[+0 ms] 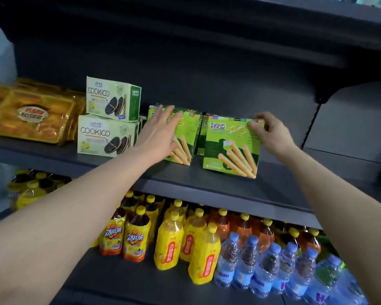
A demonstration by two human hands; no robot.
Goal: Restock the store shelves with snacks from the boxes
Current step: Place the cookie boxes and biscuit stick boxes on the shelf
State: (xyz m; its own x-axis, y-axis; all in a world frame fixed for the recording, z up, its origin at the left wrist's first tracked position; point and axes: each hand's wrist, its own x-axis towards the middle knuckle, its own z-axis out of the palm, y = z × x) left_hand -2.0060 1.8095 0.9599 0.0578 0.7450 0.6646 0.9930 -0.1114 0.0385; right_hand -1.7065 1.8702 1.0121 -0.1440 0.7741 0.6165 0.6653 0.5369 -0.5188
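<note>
On shelf (pixel 207 181): left hand (pixel 161 130) flat on left box (pixel 185 137); right hand (pixel 271 130) pinches right box (pixel 231 146) corner.

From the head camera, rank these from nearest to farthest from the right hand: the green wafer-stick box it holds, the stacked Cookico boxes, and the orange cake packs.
1. Green wafer-stick box, gripped at its top corner by the right hand.
2. Cookico boxes, stacked, left of the left hand.
3. Orange cake packs, at the far left of the shelf.
</note>
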